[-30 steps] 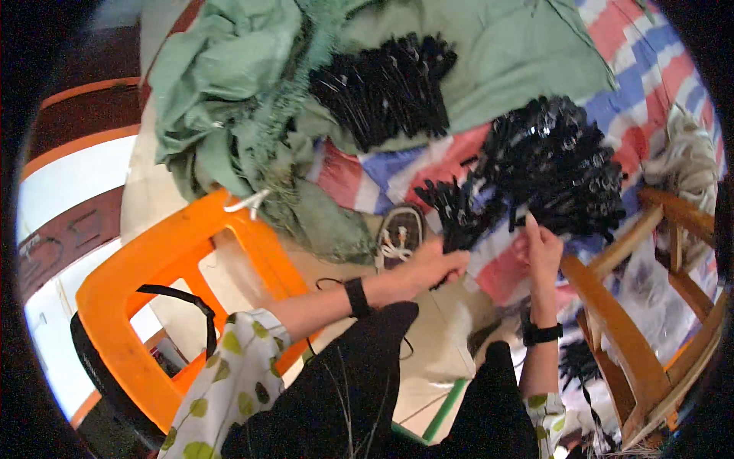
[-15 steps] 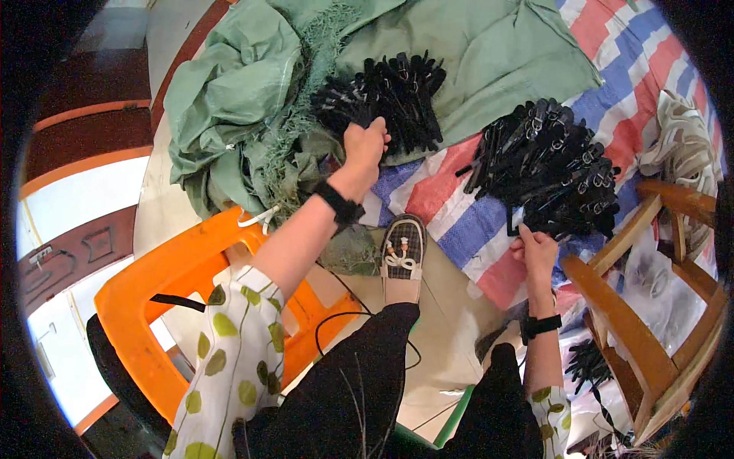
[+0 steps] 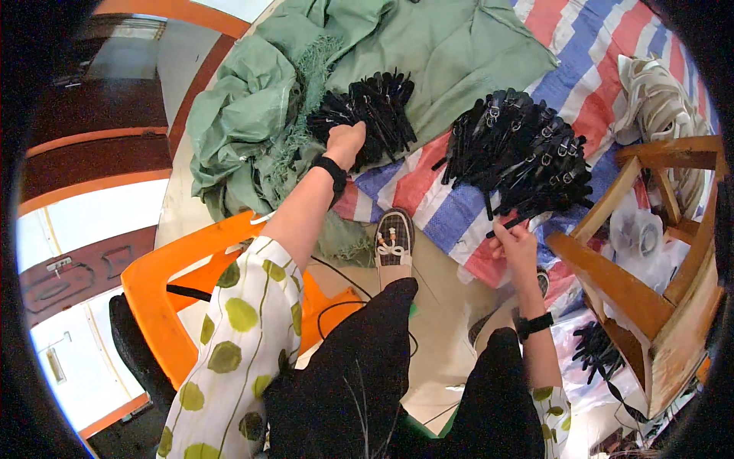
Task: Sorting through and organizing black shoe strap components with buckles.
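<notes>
My right hand (image 3: 514, 243) pinches a black strap (image 3: 517, 222) at the near edge of a large heap of black buckle straps (image 3: 527, 145) with silver buckles. Farther left, my left hand (image 3: 348, 140) reaches onto a second, smaller pile of black straps (image 3: 394, 107). Its fingers are curled in against that pile, and their tips are hidden, so what they grip does not show. The smaller pile lies on green cloth (image 3: 451, 46); the larger one rests on a red, white and blue striped sheet (image 3: 459, 222).
An orange plastic stool (image 3: 153, 306) stands at my left. At the right is a wooden stool frame (image 3: 612, 275), with pale straps (image 3: 661, 99) bunched behind it. More black straps (image 3: 596, 348) hang beside it. My shoe (image 3: 394, 237) is between the piles.
The view has shifted. My right hand has lifted slightly and now shows a strap lying across its fingertips. My left hand stays at the smaller pile, its fingers now more hidden.
</notes>
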